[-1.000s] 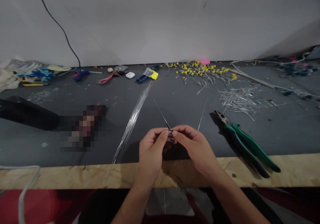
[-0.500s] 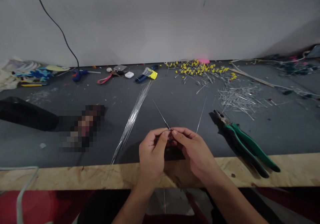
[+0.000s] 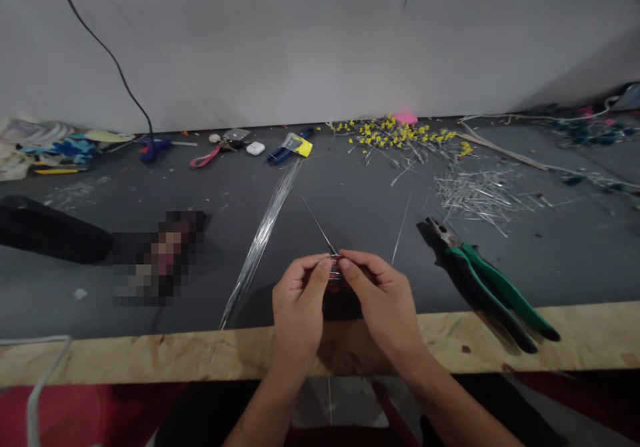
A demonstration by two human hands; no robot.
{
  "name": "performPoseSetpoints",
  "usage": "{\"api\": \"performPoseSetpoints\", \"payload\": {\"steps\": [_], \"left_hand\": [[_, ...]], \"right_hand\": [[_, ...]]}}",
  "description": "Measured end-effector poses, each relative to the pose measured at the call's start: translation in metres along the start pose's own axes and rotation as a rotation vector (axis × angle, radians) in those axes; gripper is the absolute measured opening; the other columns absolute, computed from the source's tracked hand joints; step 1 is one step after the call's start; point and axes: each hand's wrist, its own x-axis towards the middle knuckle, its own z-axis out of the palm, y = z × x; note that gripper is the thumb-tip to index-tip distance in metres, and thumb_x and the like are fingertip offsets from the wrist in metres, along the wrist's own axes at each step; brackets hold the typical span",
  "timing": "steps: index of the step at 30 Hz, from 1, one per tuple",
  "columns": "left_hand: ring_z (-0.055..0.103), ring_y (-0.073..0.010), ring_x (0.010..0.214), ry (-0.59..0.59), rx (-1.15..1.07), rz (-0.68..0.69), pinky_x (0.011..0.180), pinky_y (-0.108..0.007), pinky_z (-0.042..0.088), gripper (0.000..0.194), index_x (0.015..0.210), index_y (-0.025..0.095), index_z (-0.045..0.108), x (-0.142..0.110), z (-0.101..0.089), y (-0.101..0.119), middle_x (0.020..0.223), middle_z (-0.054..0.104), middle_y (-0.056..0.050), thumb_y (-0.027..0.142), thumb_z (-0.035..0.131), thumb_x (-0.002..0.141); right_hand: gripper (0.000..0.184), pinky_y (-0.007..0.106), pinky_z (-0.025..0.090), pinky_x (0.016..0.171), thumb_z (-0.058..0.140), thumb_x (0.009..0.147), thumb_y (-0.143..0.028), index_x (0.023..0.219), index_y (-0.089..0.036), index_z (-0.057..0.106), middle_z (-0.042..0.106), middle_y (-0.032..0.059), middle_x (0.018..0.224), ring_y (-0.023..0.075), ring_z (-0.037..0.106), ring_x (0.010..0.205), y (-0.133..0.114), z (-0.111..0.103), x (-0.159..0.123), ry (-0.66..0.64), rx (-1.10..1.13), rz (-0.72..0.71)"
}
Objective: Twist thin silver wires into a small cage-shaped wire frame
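Note:
My left hand (image 3: 299,304) and my right hand (image 3: 383,300) meet fingertip to fingertip above the table's near edge. Both pinch a thin straight metal wire (image 3: 316,226) that sticks out from the fingers, up and to the left. Something small and dark sits between the fingertips; I cannot make out what it is. A long bundle of thin wires (image 3: 265,230) lies on the dark mat just left of my hands. One loose wire (image 3: 401,228) lies to their right.
Green-handled pliers (image 3: 487,286) lie at the right, across the wooden table edge (image 3: 150,354). Cut wire pieces (image 3: 475,194) and yellow-tipped pins (image 3: 395,134) are heaped at the back right. Small tools, a white case (image 3: 255,148) and a cable line the wall.
Both hands have stayed pinched on the wire and shifted slightly left with the view. Nothing on the table has moved.

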Motion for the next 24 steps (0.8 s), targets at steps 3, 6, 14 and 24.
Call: {"api": "performPoseSetpoints", "payload": {"steps": [3, 6, 14, 24], "left_hand": [[0.062, -0.0118, 0.069, -0.001, -0.001, 0.002, 0.065, -0.024, 0.051, 0.012, 0.083, 0.018, 0.069, 0.0001, -0.0005, 0.0006, 0.079, 0.07, -0.002, 0.027, 0.064, 0.079], [0.062, -0.0125, 0.07, -0.006, -0.006, 0.003, 0.066, -0.025, 0.051, 0.012, 0.083, 0.018, 0.069, -0.0005, -0.0008, 0.001, 0.08, 0.07, -0.003, 0.027, 0.063, 0.079], [0.063, -0.0121, 0.068, -0.024, -0.049, -0.009, 0.065, -0.025, 0.052, 0.011, 0.082, 0.018, 0.069, -0.0002, 0.0, -0.0014, 0.078, 0.07, -0.002, 0.027, 0.064, 0.079], [0.062, -0.0129, 0.068, -0.031, -0.032, -0.014, 0.066, -0.027, 0.051, 0.012, 0.083, 0.018, 0.069, 0.0004, 0.0003, -0.004, 0.075, 0.07, -0.002, 0.027, 0.064, 0.078]], "right_hand": [[0.014, 0.034, 0.052, 0.077, 0.064, 0.077, -0.03, 0.086, -0.023, 0.072, 0.074, 0.0018, 0.085, 0.0176, 0.067, 0.079, -0.0034, 0.0001, -0.001, -0.011, -0.036, 0.002], [0.013, 0.035, 0.052, 0.077, 0.064, 0.077, -0.029, 0.085, -0.023, 0.071, 0.074, 0.002, 0.085, 0.0177, 0.068, 0.079, -0.004, -0.0001, -0.001, -0.028, -0.028, 0.019], [0.013, 0.032, 0.051, 0.074, 0.064, 0.077, -0.032, 0.085, -0.023, 0.071, 0.073, 0.0012, 0.083, 0.0165, 0.066, 0.077, 0.005, -0.0006, 0.0013, -0.064, 0.099, 0.068], [0.013, 0.03, 0.05, 0.07, 0.061, 0.08, -0.031, 0.082, -0.021, 0.069, 0.071, 0.0011, 0.077, 0.0161, 0.065, 0.072, 0.0005, -0.0041, 0.0009, -0.07, -0.003, 0.026]]}}
